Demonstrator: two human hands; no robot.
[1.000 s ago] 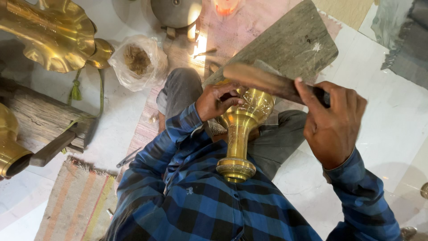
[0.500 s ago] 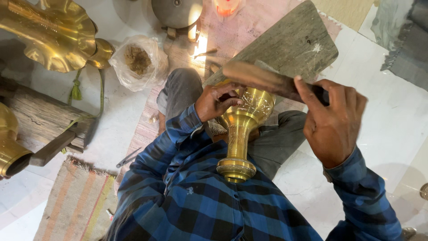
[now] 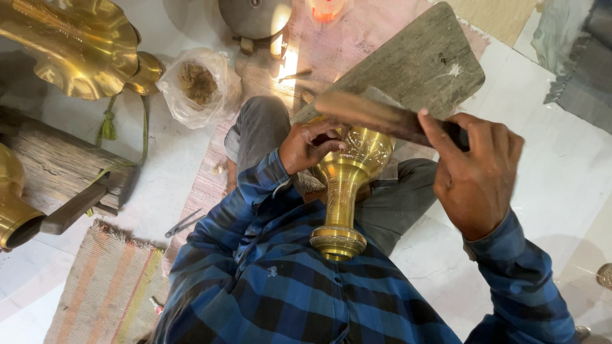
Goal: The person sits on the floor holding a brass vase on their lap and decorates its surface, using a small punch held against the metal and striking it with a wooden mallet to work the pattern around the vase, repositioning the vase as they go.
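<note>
Head view, my left hand [image 3: 312, 145] gripping the brass vase [image 3: 347, 185] on my lap, my right hand [image 3: 475, 172] closed around a wooden stick [image 3: 376, 116] just above it

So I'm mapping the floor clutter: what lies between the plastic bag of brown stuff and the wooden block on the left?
In the head view, between the plastic bag and the wooden block lies a green tasselled cord on pale floor.

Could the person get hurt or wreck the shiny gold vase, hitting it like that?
Maybe. The left hand has its fingers right against the brass vase, just under the wooden stick in the right hand, so a stray blow might strike them. The vase is only braced between chest and lap, so it might slip, and its engraved bowl could dent.
</note>
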